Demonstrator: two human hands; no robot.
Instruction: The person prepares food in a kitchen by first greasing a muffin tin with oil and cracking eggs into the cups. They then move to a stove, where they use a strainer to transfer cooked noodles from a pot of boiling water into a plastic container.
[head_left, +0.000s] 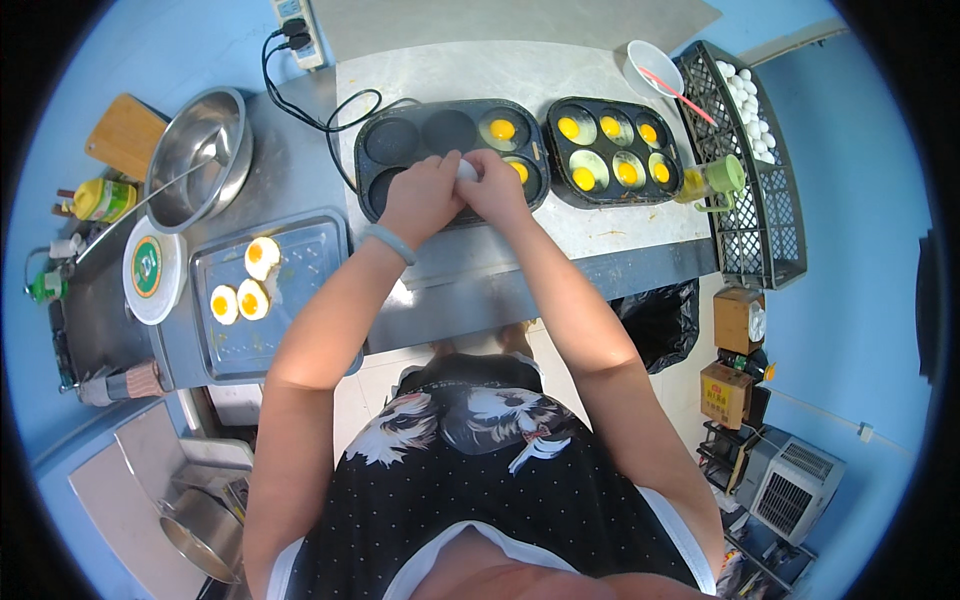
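Observation:
Both my left hand (421, 196) and my right hand (492, 190) hold one white egg (467, 171) between their fingers, over the left black egg pan (545, 161). That pan has round wells; an egg with a raw-looking yolk (502, 130) lies in the upper right one, and another yolk shows just right of my right hand. Two upper wells hold no egg, and my hands hide part of the lower row. A second black pan (616, 201) at the right has an egg in each of its wells. Several cooked eggs (262, 258) lie on a metal tray (319, 225) at the left.
A steel bowl (241, 161) with a ladle and a round lidded tub (178, 262) stand left. Black cables (330, 131) run behind the left pan. At the right are a white bowl (637, 56), an oil bottle with a green top (726, 178) and a crate (776, 259) with white eggs.

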